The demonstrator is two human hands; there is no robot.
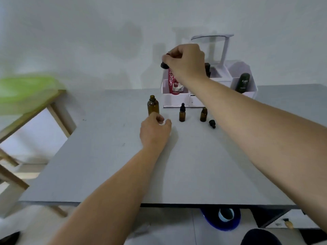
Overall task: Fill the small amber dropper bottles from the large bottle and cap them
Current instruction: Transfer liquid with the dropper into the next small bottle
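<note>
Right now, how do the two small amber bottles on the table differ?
The left small bottle wears its black dropper cap; the right small bottle is uncapped, its neck partly hidden behind the right forearm. A loose black dropper cap lies on the grey table just right of the right small bottle; none lies by the left small bottle. Both are upright, amber and about the same size. Fill levels cannot be told.

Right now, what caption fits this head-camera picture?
Right hand lifts a black cap above the open large amber glass bottle.
</note>
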